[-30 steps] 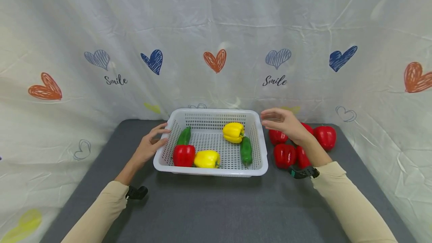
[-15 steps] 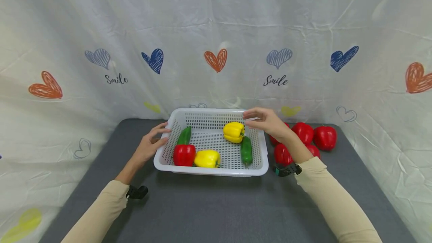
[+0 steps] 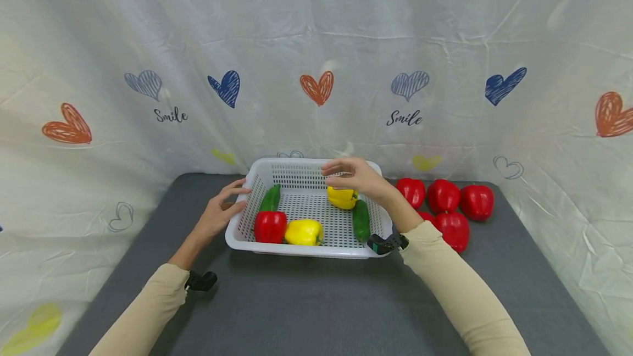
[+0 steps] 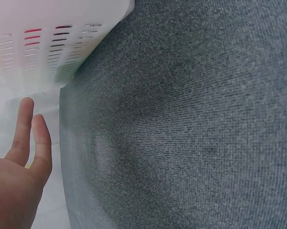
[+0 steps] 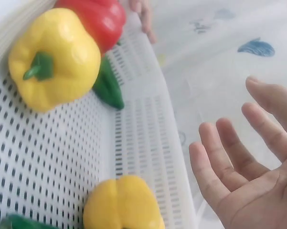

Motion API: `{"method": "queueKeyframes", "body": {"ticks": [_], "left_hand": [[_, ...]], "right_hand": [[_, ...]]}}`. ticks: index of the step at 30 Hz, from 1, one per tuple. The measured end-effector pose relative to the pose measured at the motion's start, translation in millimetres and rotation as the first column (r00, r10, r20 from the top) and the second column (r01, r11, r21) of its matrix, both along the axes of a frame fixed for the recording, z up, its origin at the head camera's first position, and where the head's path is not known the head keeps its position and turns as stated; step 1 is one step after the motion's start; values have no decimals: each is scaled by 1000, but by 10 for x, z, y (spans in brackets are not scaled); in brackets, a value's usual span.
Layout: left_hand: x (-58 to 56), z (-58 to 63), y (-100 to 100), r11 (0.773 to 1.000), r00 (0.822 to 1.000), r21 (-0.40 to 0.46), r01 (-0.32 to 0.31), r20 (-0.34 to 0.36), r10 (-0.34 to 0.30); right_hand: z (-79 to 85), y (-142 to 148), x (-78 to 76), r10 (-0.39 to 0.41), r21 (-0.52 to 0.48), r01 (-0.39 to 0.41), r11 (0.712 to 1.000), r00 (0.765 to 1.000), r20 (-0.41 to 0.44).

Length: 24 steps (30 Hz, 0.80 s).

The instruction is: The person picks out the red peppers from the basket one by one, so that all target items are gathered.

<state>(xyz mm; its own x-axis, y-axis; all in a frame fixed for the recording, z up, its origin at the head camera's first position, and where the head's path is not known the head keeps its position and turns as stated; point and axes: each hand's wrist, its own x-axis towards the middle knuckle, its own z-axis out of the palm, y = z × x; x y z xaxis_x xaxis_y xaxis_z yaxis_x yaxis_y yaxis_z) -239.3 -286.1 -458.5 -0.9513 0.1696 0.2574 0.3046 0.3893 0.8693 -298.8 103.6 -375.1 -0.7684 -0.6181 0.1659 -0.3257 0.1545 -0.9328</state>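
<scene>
A white perforated basket (image 3: 301, 252) stands on the dark table. Inside lie a red bell pepper (image 3: 270, 227) and a yellow bell pepper (image 3: 304, 233) at the front left, with a green pepper (image 3: 270, 199) behind them. Another yellow bell pepper (image 3: 342, 199) and a second green pepper (image 3: 361, 221) lie at the right. My left hand (image 3: 222, 207) is at the basket's left rim, fingers extended and relaxed. Over the back right of the basket, my right hand (image 3: 353, 176) hovers with bent, spread fingers and holds nothing. It partly covers the yellow pepper there in the head view.
Several red bell peppers (image 3: 443, 196) sit on the table right of the basket. A white curtain (image 3: 316, 32) printed with hearts hangs behind the table's back edge. The grey tabletop (image 3: 306, 306) stretches in front of the basket.
My right hand has moved left, from beside the basket's right rim near the red peppers to above the basket's inside. The left hand and the basket's contents have stayed put.
</scene>
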Motion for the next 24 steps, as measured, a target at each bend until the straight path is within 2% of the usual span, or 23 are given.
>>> {"method": "queueKeyframes", "body": {"ticks": [13, 19, 24], "left_hand": [[6, -11, -12, 999, 1000, 26, 22, -20, -21], [9, 8, -2, 1000, 1000, 22, 20, 3, -20], [7, 19, -1, 1000, 1000, 12, 22, 0, -22]], "right_hand": [[-57, -521, 1, 98, -49, -94, 994, 992, 81], [-157, -730, 13, 105, -58, -97, 994, 982, 156], [-223, -860, 17, 94, -8, -94, 996, 979, 183]]}}
